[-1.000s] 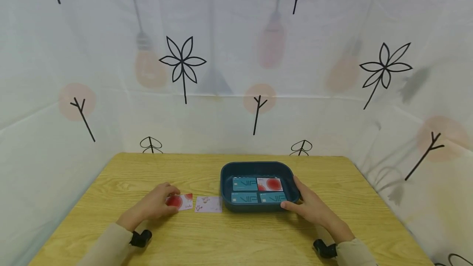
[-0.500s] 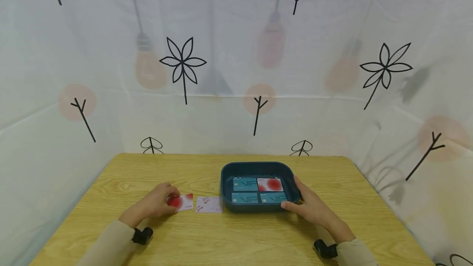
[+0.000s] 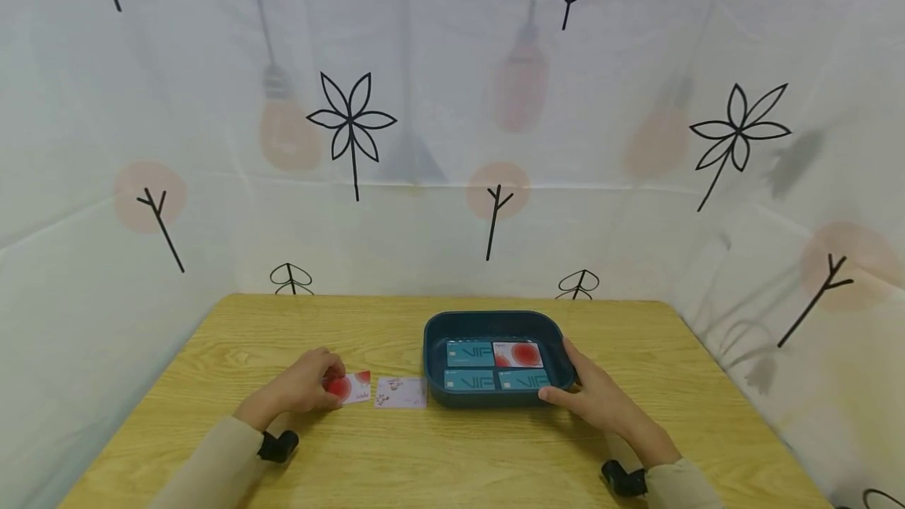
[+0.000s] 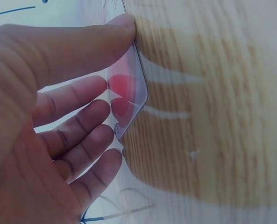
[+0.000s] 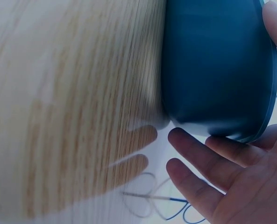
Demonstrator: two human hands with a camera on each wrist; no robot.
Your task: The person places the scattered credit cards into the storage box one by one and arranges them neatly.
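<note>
My left hand [image 3: 298, 385] is over the left end of a red-and-white card [image 3: 357, 388] on the table. In the left wrist view the thumb presses one edge of this card [image 4: 134, 65], and the fingertips meet its opposite side. Just to the right lies a pale card [image 3: 401, 393] with a small floral print. My right hand [image 3: 601, 407] grips the right end of a dark teal box [image 3: 488, 398], thumb at the front rim and fingers along the side. Inside the box, three teal VIP cards [image 3: 468, 380] and one red-and-white card [image 3: 518, 354] lie flat in two rows.
The wooden table [image 3: 438, 462] runs back to a white patterned curtain [image 3: 438, 242], which also hangs at both sides. The pale card sits right against the box's left end. Black straps with small devices circle both wrists.
My left hand has shifted slightly right over the red-and-white card, which has hardly moved. My right hand and the box stay where they were.
</note>
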